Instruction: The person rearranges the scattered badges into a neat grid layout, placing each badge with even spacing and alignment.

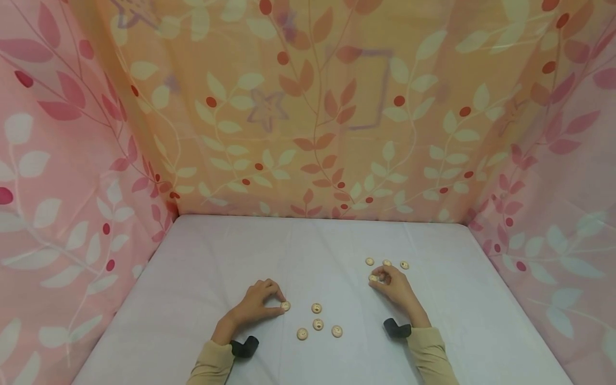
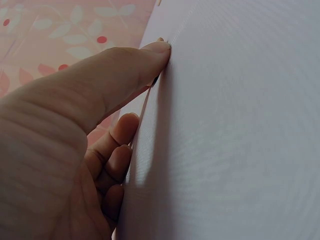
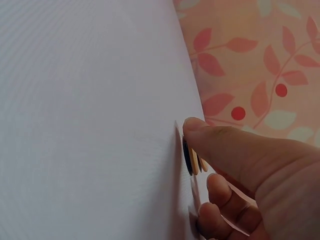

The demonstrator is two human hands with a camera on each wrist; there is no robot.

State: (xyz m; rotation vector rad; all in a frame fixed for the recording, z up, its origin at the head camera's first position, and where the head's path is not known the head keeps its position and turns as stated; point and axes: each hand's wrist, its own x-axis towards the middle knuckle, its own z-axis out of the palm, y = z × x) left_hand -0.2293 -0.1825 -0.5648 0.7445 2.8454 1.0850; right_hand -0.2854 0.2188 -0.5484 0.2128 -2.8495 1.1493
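Pinkish leaf-print cloth (image 1: 40, 155) boxed in my feed. Left hand (image 1: 255, 305) pinched a round, tan, wooden-looking button (image 1: 286, 306) rimwise, right hand (image 1: 395, 287) its twin (image 1: 372, 278), probably keeping faces clear; four more buttons (image 1: 318, 324) lay between.

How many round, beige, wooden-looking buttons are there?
9 buttons: one in left grip, one in right grip, three beyond right grip, four between. Others may be hidden.

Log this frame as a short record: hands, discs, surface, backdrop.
left hand: pinches a tan button-like disc
right hand: pinches another disc
middle group: four loose discs, sideways between the hands
far row: three discs beyond the right hand
surface: white tabletop
backdrop: leaf-patterned fabric
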